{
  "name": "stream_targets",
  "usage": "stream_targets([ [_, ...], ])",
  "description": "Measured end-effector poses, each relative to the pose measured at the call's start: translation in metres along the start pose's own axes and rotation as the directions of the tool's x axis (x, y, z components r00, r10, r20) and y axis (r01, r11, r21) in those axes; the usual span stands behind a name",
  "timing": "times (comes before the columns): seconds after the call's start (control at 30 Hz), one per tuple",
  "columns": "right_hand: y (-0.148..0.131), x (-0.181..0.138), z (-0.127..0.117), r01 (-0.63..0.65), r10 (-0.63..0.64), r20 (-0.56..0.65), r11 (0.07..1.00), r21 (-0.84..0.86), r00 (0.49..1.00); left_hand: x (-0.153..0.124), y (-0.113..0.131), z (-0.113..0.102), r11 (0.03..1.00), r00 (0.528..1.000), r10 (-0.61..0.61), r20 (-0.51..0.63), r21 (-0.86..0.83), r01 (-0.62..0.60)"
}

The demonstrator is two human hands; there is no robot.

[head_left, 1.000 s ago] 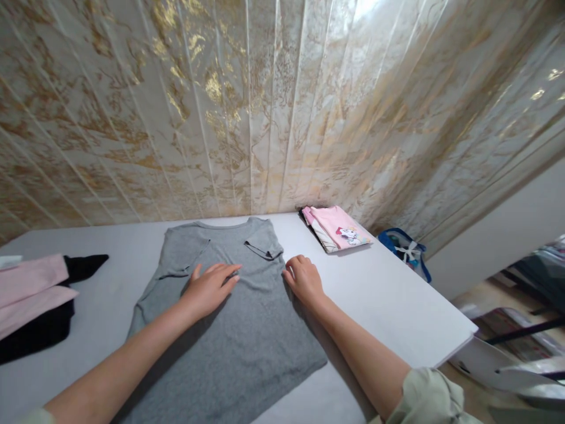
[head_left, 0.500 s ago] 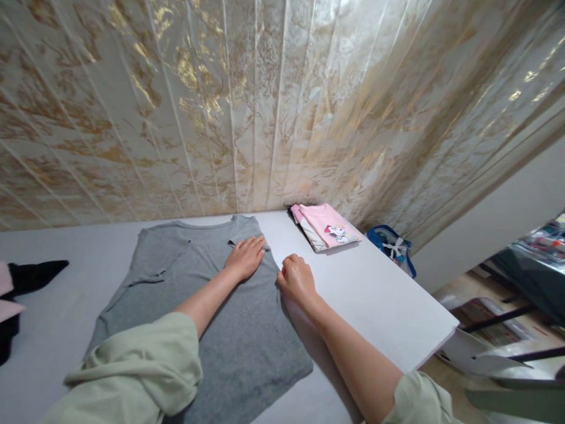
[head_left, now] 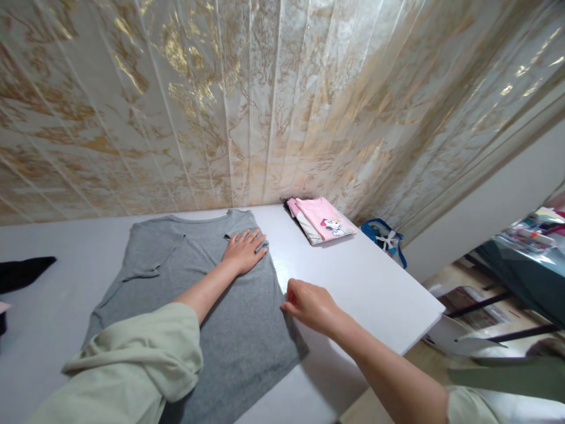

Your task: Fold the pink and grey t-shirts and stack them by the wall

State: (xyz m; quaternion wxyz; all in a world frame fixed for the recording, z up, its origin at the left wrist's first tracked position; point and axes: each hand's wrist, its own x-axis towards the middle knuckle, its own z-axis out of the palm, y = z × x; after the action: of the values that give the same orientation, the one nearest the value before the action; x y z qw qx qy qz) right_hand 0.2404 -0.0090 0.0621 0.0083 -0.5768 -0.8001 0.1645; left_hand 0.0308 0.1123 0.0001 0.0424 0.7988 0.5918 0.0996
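A grey T-shirt [head_left: 242, 312] lies spread on the white table, its sleeves folded inward over the body. My left hand [head_left: 243, 252] rests flat on the folded sleeve at the shirt's upper right, fingers spread and holding nothing. At the shirt's right side edge, my right hand [head_left: 312, 305] is closed in a pinch, thumb tip at the fabric's edge. Its curled fingers partly hide the grip. My left forearm and sleeve cover part of the shirt's lower left.
Folded clothes with a pink top [head_left: 324, 218] lie at the back right of the white table [head_left: 371, 294]. A black cloth [head_left: 24, 274] is at the left. Beyond the right edge stands a blue-rimmed bag [head_left: 384, 238]. A gold-patterned curtain [head_left: 198, 118] hangs behind.
My right hand has slid down along the shirt's right edge, toward me. The left hand stays on the sleeve with its fingers spread wider. The view has shifted slightly.
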Motion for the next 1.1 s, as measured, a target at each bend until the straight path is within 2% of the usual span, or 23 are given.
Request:
stream_targets([
  [0.1, 0.0, -0.021, 0.019, -0.015, 0.015, -0.035, 1.0, -0.005, 0.999, -0.001, 0.0, -0.001, 1.0, 1.0, 0.007, -0.005, -0.011, -0.007],
  [0.23, 0.009, -0.035, 0.027, -0.055, 0.055, 0.005, 0.998, -0.025, 0.998, -0.002, -0.001, -0.001, 1.0, 1.0, 0.012, -0.002, -0.027, -0.012],
  [0.4, 0.007, -0.031, 0.008, -0.065, 0.066, 0.019, 0.997, -0.031, 0.998, 0.001, 0.002, -0.004, 0.999, 1.0, -0.001, 0.006, -0.052, 0.001],
  [0.53, -0.006, -0.009, -0.01, 0.032, -0.03, -0.148, 0.999, 0.013, 0.989, -0.011, 0.001, -0.02, 0.998, 0.999, -0.037, -0.03, -0.061, 0.035],
  [0.6, -0.015, 0.008, -0.012, 0.116, -0.114, -0.218, 0.993, -0.005, 0.969, -0.029, -0.006, -0.03, 0.995, 0.993, -0.088, -0.078, -0.049, 0.085],
  [0.67, -0.026, 0.031, -0.009, 0.199, -0.207, -0.231, 0.978, -0.057, 0.951, -0.055, -0.017, -0.037, 0.988, 0.982, -0.153, -0.107, -0.031, 0.151],
  [0.8, -0.052, 0.084, 0.012, 0.311, -0.339, -0.224, 0.938, -0.152, 0.914, -0.111, -0.04, -0.037, 0.97, 0.969, -0.243, -0.043, 0.012, 0.244],
  [0.93, -0.062, 0.123, 0.039, 0.283, -0.328, -0.269, 0.939, -0.194, 0.906, -0.158, -0.047, -0.031, 0.985, 0.986, -0.167, -0.02, 0.028, 0.167],
  [1.03, -0.058, 0.132, 0.052, 0.276, -0.326, -0.277, 0.939, -0.205, 0.904, -0.188, -0.039, -0.037, 0.994, 0.994, -0.107, 0.025, 0.002, 0.107],
  [1.1, -0.055, 0.132, 0.056, 0.277, -0.329, -0.28, 0.937, -0.211, 0.902, -0.198, -0.03, -0.046, 0.997, 0.996, -0.068, 0.06, -0.034, 0.07],
])
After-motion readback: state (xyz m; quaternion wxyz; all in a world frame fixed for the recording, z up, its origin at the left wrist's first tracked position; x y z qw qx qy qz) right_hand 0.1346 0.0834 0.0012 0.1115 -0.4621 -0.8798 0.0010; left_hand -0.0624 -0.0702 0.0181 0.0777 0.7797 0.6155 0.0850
